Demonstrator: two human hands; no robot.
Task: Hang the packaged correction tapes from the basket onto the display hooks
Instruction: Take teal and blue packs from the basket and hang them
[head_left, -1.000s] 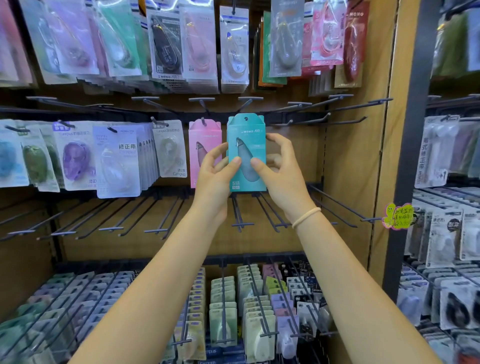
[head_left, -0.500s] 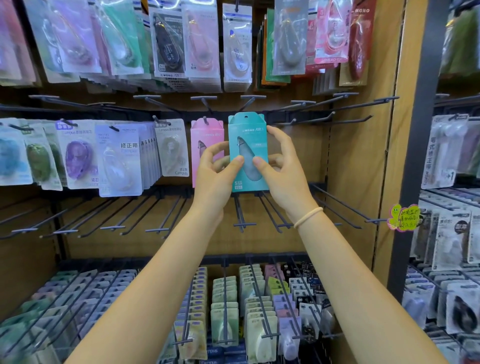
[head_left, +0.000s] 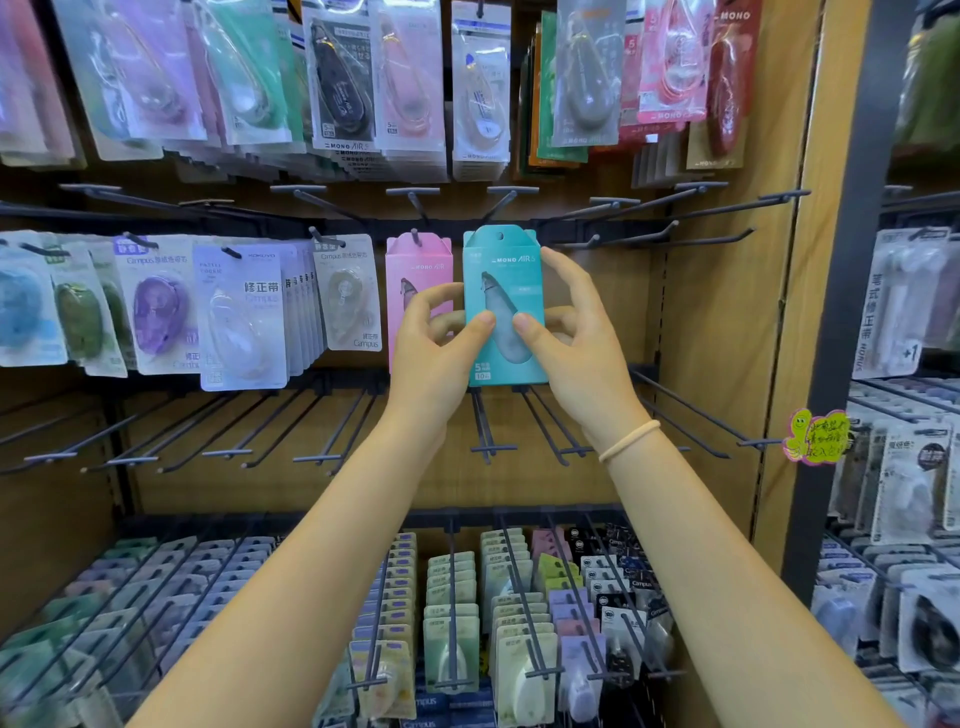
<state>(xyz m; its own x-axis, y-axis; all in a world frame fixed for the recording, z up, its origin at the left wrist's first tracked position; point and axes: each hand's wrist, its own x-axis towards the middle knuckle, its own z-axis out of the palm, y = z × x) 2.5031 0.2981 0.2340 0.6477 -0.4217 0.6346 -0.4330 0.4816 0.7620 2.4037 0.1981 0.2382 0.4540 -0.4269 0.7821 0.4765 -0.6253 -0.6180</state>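
Note:
A teal packaged correction tape (head_left: 501, 260) is held upright in front of the middle row of display hooks (head_left: 498, 205). My left hand (head_left: 434, 348) pinches its left edge, thumb on the front. My right hand (head_left: 576, 338) pinches its right edge the same way. The hanging hole at the pack's top sits level with the black rail; whether a hook passes through it I cannot tell. A pink pack (head_left: 418, 270) of the same kind hangs on the hook just to its left. The basket is out of view.
Campus and Kokuyo packs (head_left: 241, 317) fill the hooks to the left. Bare hooks (head_left: 670, 234) jut out to the right and in the row below (head_left: 488, 441). More packs hang above (head_left: 410, 78) and crowd the bottom row (head_left: 452, 623). A wooden side panel (head_left: 769, 291) closes the right.
The teal pack and both hands have stayed almost in place, shifting only slightly up and right in the view. The grip is the same.

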